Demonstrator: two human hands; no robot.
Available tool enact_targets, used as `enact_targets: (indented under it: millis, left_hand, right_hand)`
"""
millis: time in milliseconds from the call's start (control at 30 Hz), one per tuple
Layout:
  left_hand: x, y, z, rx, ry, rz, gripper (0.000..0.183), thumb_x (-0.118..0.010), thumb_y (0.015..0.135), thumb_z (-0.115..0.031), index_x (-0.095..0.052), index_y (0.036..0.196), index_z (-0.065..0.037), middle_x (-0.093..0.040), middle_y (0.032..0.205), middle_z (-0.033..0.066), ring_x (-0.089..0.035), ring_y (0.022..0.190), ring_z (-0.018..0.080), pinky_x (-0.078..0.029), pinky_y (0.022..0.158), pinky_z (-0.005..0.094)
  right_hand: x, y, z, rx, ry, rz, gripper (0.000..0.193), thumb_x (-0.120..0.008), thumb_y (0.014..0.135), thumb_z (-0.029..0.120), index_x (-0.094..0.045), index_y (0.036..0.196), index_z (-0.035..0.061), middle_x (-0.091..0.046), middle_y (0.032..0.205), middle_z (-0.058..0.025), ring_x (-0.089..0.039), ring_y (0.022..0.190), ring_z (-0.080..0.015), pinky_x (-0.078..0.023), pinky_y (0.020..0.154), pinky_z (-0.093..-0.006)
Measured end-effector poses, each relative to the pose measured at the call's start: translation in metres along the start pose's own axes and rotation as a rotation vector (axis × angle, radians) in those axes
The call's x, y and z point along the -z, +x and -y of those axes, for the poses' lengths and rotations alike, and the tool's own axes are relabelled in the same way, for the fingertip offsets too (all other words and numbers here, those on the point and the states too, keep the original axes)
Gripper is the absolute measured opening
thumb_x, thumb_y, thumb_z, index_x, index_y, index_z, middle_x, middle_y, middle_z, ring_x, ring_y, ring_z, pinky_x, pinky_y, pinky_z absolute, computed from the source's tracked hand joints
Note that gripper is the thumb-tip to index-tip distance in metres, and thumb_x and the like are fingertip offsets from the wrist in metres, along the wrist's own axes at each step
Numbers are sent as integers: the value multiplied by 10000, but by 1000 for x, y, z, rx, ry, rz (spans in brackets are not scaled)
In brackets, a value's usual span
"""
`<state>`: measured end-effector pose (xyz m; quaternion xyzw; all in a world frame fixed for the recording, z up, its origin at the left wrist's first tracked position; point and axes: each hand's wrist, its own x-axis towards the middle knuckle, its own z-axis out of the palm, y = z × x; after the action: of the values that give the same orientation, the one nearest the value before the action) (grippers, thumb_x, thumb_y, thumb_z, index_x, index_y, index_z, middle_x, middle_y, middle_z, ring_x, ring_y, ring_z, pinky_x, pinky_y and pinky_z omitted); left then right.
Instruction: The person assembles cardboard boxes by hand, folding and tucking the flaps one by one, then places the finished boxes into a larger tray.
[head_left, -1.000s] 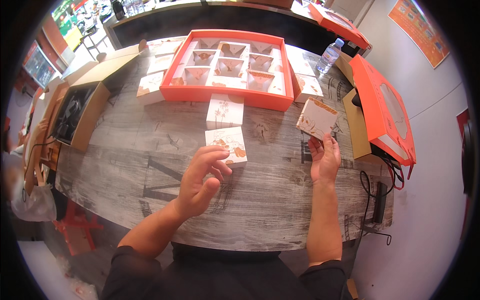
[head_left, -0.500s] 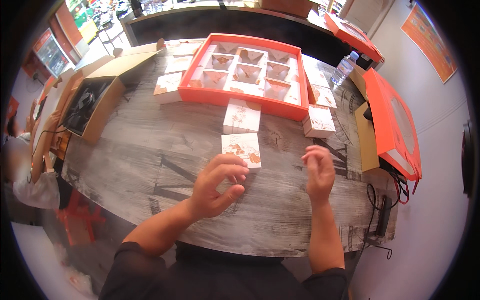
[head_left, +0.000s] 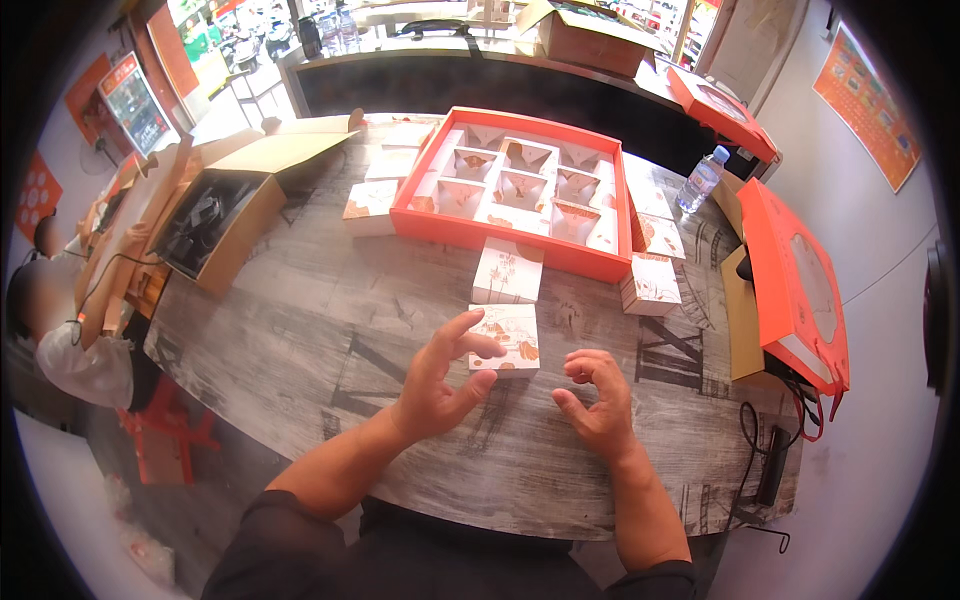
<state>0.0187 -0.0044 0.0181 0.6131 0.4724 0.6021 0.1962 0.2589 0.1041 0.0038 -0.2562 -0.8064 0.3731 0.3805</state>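
A small white box with an orange landscape print rests on the table in front of me. My left hand hovers by its left side, thumb and fingers apart in a loose curve; whether a fingertip touches the box I cannot tell. To the box's right, my right hand holds nothing, its fingers bent and parted from the thumb. Just beyond is another white box, close against the large red-orange gift box. Inside the gift box, white dividers form several compartments with folded flaps.
More white boxes stand left and right of the gift box. A water bottle is at the far right, near a red-orange lid with an oval window. At left is an open cardboard carton with dark contents; a person sits beyond.
My right hand has come leftward toward the small white box, its fingers spreading from a closer bunch. The left hand stays beside that box. The whole view has shifted slightly.
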Motion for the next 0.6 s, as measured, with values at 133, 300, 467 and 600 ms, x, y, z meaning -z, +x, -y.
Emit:
enact_targets:
  millis: [133,300,467,600]
  left_hand:
    - [9,11,6,-101,351,-41,503,-713,951,-199,-546,1379,5,-631,1299,194,-609,1215,349,-462,1054,436]
    - [23,21,33,-4,432,-136,447,-722,942,-239,-610,1324,-34,-587,1376,194,-538,1302,362,-430,1091,442]
    - [25,53,33,-55,614,-74,457,-739,926,-252,-622,1321,-57,-586,1399,171,-525,1332,353,-400,1130,453]
    - [17,101,38,-163,832,29,460,-737,910,-296,-632,1311,-95,-591,1387,156,-504,1346,352,-348,1158,507]
  right_hand:
    - [-3,-1,-4,11,5,24,445,-849,835,170,-644,1208,40,-639,1250,-140,-653,1046,-256,-560,877,-369]
    - [-5,0,-4,23,17,-2,494,-835,859,228,-626,1267,42,-613,1316,-146,-645,1062,-257,-561,896,-379]
    - [-5,0,-4,-27,28,-30,444,-799,899,236,-623,1253,33,-615,1299,-145,-646,1062,-260,-558,897,-379]
    - [-5,1,-4,-22,32,-65,373,-761,933,213,-627,1227,26,-620,1271,-149,-647,1050,-259,-556,892,-374]
